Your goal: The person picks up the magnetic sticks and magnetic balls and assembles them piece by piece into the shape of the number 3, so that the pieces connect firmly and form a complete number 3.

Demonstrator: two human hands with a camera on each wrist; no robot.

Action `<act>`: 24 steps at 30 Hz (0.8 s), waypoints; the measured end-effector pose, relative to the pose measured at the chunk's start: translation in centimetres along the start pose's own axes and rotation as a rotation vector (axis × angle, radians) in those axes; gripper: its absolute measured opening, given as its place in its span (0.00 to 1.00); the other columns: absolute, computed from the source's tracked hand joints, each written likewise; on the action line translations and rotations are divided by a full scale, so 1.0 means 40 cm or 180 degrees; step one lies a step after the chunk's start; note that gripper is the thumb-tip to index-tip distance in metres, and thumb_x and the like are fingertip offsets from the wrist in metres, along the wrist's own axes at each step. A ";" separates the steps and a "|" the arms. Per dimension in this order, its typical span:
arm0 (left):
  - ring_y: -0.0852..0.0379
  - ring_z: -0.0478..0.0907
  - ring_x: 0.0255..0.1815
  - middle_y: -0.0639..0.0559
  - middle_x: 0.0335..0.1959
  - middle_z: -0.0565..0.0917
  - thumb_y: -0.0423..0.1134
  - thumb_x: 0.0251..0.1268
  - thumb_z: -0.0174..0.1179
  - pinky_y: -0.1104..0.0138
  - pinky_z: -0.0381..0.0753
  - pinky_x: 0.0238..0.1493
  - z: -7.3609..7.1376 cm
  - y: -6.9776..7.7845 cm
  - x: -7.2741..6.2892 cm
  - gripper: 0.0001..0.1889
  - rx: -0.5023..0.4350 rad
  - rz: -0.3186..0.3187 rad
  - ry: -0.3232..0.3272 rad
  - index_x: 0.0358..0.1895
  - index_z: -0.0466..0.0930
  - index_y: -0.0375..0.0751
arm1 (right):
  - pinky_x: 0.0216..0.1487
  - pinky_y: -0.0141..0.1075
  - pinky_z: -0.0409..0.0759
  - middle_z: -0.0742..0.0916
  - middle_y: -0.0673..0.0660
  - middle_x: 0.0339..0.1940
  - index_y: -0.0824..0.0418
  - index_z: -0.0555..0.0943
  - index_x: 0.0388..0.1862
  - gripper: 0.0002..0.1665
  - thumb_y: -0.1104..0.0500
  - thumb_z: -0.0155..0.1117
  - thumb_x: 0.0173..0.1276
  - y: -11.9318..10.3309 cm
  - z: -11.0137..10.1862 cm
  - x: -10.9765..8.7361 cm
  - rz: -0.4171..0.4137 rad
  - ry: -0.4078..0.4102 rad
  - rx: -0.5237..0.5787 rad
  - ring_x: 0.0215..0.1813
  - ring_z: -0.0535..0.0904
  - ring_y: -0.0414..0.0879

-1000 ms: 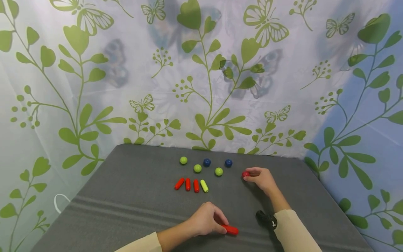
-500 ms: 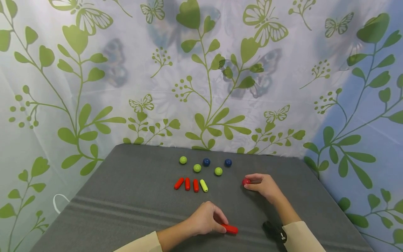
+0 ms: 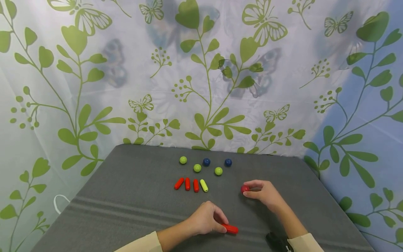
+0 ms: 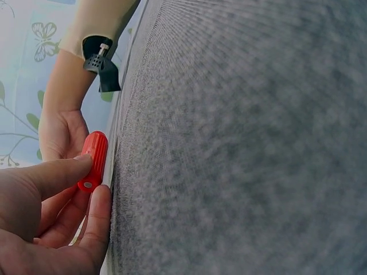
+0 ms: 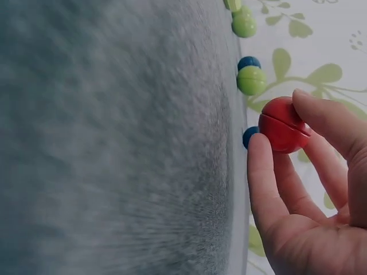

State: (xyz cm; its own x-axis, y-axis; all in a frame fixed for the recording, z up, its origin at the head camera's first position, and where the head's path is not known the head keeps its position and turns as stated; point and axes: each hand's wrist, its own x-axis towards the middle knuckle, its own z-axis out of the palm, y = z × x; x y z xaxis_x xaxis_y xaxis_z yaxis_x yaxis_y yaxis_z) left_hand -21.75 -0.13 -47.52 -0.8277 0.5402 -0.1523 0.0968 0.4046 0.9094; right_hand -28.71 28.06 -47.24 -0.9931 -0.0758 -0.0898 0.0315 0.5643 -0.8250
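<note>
My left hand (image 3: 206, 219) pinches a red ribbed rod with rounded ends (image 3: 231, 229) near the front of the grey table (image 3: 132, 182). In the left wrist view, thumb and fingers grip the lower part of this rod (image 4: 97, 150), and a pale spot shows on its end. Farther right, my right hand (image 3: 266, 195) holds a red ball (image 3: 244, 189) between thumb and fingers. A groove runs around the ball (image 5: 281, 129) in the right wrist view. Beyond it stand the blue balls and green balls, partly hidden behind one another there.
Three red rods (image 3: 187, 184) and a yellow-green rod (image 3: 204, 186) lie in a row mid-table. Behind them sit three green balls (image 3: 197, 168) and two blue balls (image 3: 228, 162). A leaf-patterned curtain (image 3: 163, 87) hangs at the back. A black wrist mount (image 3: 277, 241) is by the right sleeve.
My right hand has drawn the red ball toward the front of the table. The left hand and its red rod have stayed in place.
</note>
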 end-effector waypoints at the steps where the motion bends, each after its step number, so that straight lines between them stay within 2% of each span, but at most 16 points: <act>1: 0.59 0.81 0.30 0.59 0.29 0.87 0.27 0.51 0.77 0.67 0.80 0.35 0.000 0.000 0.000 0.09 0.0004 0.0001 0.0000 0.31 0.91 0.46 | 0.53 0.44 0.84 0.90 0.57 0.52 0.58 0.88 0.53 0.27 0.52 0.83 0.55 0.000 0.002 -0.005 -0.0004 -0.0008 -0.0001 0.52 0.86 0.49; 6: 0.60 0.81 0.30 0.60 0.28 0.87 0.27 0.51 0.77 0.68 0.79 0.35 0.000 0.001 0.000 0.08 0.0021 0.0015 0.0014 0.31 0.92 0.46 | 0.49 0.40 0.83 0.91 0.57 0.50 0.60 0.88 0.53 0.26 0.53 0.83 0.56 -0.004 0.006 -0.034 0.0007 -0.0131 0.0062 0.49 0.88 0.48; 10: 0.60 0.80 0.31 0.60 0.28 0.87 0.28 0.51 0.77 0.68 0.80 0.35 0.000 0.002 0.001 0.08 0.0044 0.0033 0.0043 0.31 0.92 0.47 | 0.45 0.37 0.82 0.91 0.56 0.48 0.62 0.87 0.52 0.25 0.54 0.82 0.57 -0.008 0.006 -0.062 -0.0002 -0.0358 0.0141 0.47 0.88 0.46; 16: 0.61 0.80 0.30 0.60 0.28 0.87 0.28 0.51 0.78 0.69 0.80 0.35 -0.001 0.002 0.000 0.08 0.0063 0.0051 0.0097 0.31 0.92 0.47 | 0.46 0.37 0.84 0.90 0.58 0.51 0.66 0.85 0.57 0.28 0.55 0.80 0.60 -0.008 0.009 -0.105 -0.0099 -0.0774 0.0343 0.49 0.88 0.46; 24: 0.63 0.80 0.29 0.59 0.28 0.87 0.28 0.50 0.78 0.70 0.79 0.35 0.001 -0.001 0.006 0.08 0.0035 0.0099 0.0176 0.30 0.92 0.46 | 0.45 0.39 0.86 0.91 0.57 0.45 0.64 0.87 0.54 0.25 0.56 0.80 0.60 -0.015 0.018 -0.150 -0.0042 -0.1044 0.0316 0.44 0.85 0.48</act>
State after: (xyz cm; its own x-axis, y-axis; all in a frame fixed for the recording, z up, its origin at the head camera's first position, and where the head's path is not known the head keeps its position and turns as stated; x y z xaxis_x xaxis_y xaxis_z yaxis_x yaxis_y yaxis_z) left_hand -21.92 0.00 -47.60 -0.8535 0.5110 -0.1020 0.1288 0.3965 0.9089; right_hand -22.70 27.59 -46.62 -0.9047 -0.3519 -0.2401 0.0457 0.4801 -0.8760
